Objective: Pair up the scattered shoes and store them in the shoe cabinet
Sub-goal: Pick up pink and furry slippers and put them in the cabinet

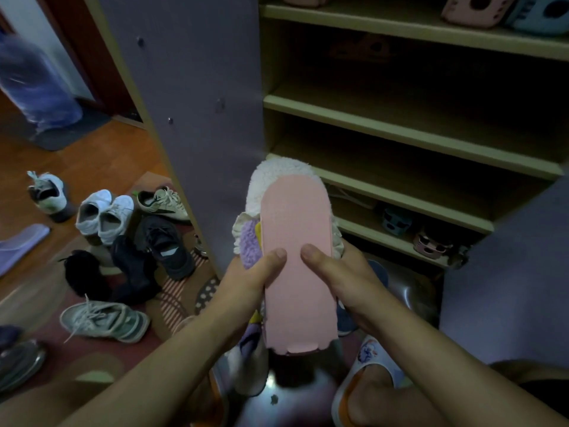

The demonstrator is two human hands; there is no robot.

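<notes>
The slippers [295,241], fleecy with pink soles, are held sole-up before the cabinet [400,118], gripped at both sides by the left hand [246,282] and the right hand [348,278], thumbs pressed on the sole. They are judged light, soft and squashy, best clamped together at mid-length. Pink and blue shoes are seen on the top shelf, masked ones lower down. More shoes [123,241] are scattered on the floor.

Both the left hand [246,282] and right hand [345,278] grip a fluffy pink-soled slipper [297,266], sole up, before the open shoe cabinet [400,134], with sneakers [104,217] scattered on the floor.
</notes>
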